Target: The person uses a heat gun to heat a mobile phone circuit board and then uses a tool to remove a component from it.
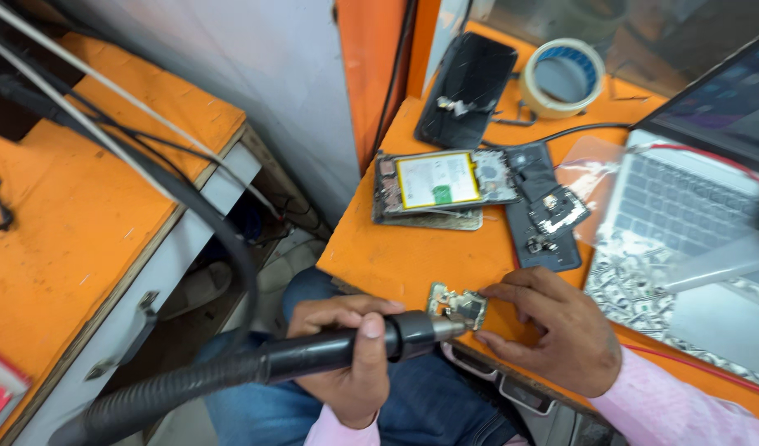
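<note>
Step in hand: by the look of it, hot air is being played on a small metal part at the table's near edge, so this reads as the heating stage of work on a phone piece.
Left hand: the left hand (pixel 350 363) is wrapped around the black hot-air nozzle (pixel 404 334), thumb on top, its tip pointed at the part.
Right hand: the right hand (pixel 553 326) lies on the orange table (pixel 379 256), fingertips (pixel 488 294) pressed on the small metal part (pixel 455 306) to steady it.
Where the part is: at the front edge of the table, touching the nozzle's tip or just beside it; I cannot tell which.
Hose: a ribbed black hose (pixel 165 392) runs from the nozzle down to the lower left.
Nearby: an opened phone (pixel 441 186) with its battery showing lies further back, a dark back cover (pixel 544 206) just beside it, a roll of tape (pixel 565 76) behind, and a laptop (pixel 693 206) to the right.
Next move calls for: a steady nozzle kept close to the part, and fingers held clear of the hot tip.
Risk: the part sits at the very edge and could slip off.
</note>
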